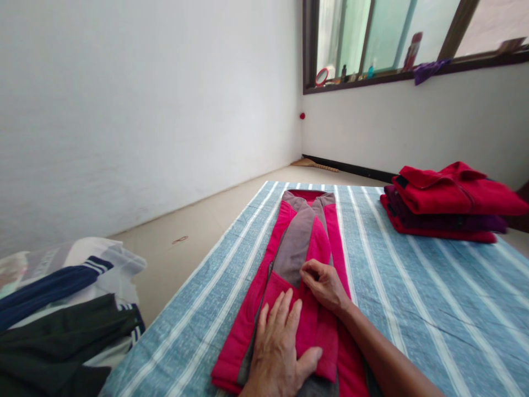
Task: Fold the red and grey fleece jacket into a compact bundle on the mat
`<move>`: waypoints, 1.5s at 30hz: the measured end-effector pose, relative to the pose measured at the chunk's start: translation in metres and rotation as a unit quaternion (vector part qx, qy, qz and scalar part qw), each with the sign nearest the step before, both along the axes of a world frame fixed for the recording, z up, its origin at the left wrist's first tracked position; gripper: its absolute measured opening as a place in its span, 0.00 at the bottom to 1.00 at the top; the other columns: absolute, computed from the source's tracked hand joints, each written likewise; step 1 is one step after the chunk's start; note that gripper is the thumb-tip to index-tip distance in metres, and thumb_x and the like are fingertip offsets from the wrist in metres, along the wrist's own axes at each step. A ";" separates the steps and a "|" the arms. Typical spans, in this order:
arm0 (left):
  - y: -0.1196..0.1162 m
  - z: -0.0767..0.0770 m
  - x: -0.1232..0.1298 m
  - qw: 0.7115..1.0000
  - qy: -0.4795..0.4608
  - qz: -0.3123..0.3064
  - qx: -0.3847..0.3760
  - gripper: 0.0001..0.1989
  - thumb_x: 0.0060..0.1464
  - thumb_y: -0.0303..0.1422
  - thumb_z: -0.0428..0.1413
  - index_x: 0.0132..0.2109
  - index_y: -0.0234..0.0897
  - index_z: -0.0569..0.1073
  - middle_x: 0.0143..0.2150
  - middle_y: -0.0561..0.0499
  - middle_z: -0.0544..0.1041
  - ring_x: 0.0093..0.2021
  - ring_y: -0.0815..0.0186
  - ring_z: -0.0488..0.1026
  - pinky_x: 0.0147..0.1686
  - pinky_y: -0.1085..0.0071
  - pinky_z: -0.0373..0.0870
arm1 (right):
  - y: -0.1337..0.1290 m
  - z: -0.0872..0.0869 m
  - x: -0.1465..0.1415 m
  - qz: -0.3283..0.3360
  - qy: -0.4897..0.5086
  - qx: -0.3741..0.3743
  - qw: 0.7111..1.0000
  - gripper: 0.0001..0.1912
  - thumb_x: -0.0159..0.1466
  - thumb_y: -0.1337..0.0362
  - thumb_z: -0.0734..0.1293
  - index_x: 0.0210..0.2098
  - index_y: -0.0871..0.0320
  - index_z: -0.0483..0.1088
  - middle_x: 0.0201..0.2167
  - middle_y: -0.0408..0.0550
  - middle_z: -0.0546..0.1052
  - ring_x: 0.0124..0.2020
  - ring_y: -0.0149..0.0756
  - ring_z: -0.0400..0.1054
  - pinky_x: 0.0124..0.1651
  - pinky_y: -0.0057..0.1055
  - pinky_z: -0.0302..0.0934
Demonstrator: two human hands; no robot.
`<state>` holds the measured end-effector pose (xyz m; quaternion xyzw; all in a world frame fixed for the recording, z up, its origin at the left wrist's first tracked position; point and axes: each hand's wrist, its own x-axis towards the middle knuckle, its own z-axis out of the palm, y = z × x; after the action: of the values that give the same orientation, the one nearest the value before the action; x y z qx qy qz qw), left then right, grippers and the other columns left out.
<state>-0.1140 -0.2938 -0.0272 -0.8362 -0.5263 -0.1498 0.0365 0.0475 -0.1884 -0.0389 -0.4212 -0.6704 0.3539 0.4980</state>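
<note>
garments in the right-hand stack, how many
3 visible: a bright red garment on top, a dark purple garment in the middle, a second red garment at the bottom; more may be hidden.

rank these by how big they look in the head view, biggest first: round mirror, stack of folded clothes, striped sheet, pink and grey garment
1. striped sheet
2. pink and grey garment, helped by being nearer the camera
3. stack of folded clothes
4. round mirror
</note>
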 end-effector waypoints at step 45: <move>0.000 0.003 0.000 0.999 0.022 -0.005 0.026 0.38 0.45 0.40 0.62 0.62 0.35 0.63 0.65 0.38 0.63 0.62 0.49 0.64 0.56 0.46 0.65 | 0.000 -0.001 0.000 0.003 0.005 -0.007 1.000 0.09 0.62 0.62 0.63 0.28 0.59 0.68 0.20 0.39 0.65 0.22 0.28 0.57 0.26 0.25 0.52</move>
<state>-0.1135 -0.2937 -0.0245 -0.8409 -0.5167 -0.1454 0.0685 0.0476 -0.1887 -0.0398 -0.4208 -0.6669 0.3620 0.4971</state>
